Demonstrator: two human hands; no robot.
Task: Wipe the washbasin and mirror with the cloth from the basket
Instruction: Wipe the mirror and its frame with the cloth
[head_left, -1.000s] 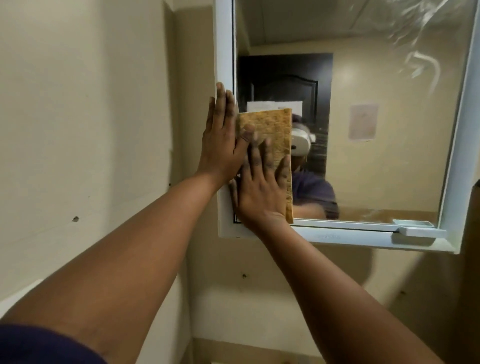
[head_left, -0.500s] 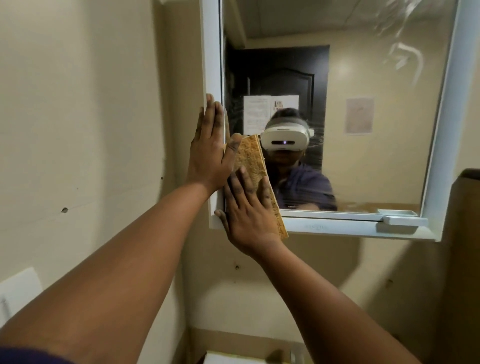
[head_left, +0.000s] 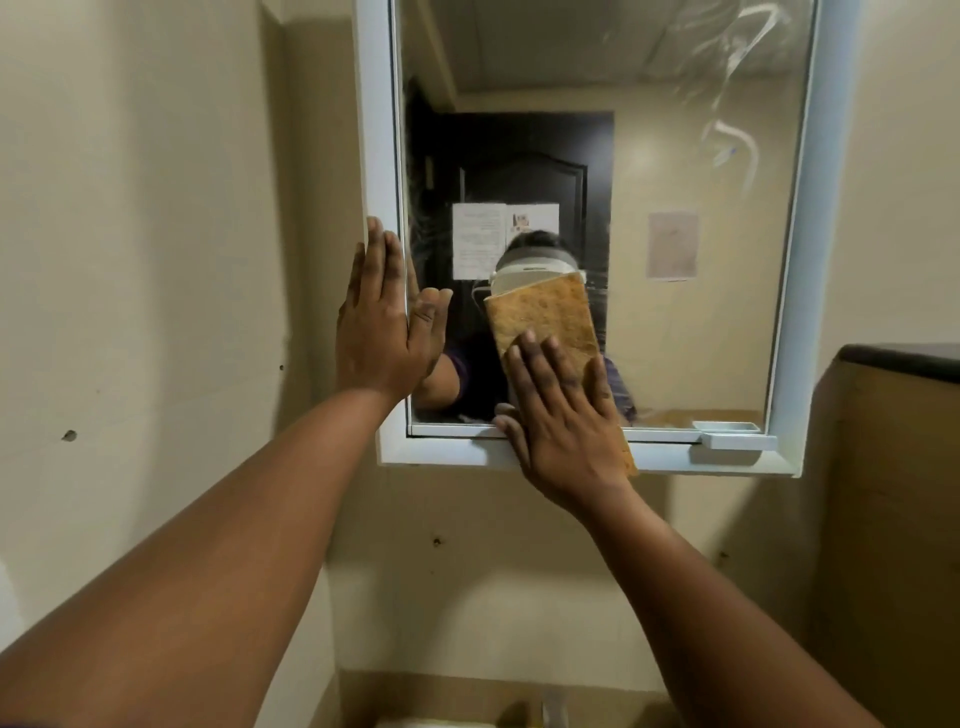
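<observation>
A white-framed mirror (head_left: 701, 322) hangs on the beige wall ahead. An orange-brown cloth (head_left: 545, 317) lies flat against the lower middle of the glass. My right hand (head_left: 561, 415) presses it there with fingers spread, the palm over the bottom frame rail. My left hand (head_left: 379, 322) rests flat and empty on the mirror's left frame edge, thumb on the glass. Smears show on the upper right of the glass. The washbasin shows only as a pale sliver at the bottom edge (head_left: 431, 722).
A small white ledge (head_left: 737, 441) sticks out at the mirror's bottom right corner. A brown cabinet with a dark top (head_left: 898, 467) stands close on the right. The beige side wall (head_left: 156, 260) runs near on the left.
My right hand has slid the cloth rightward along the lower glass, from the left edge toward the middle. My left hand has stayed on the left frame edge.
</observation>
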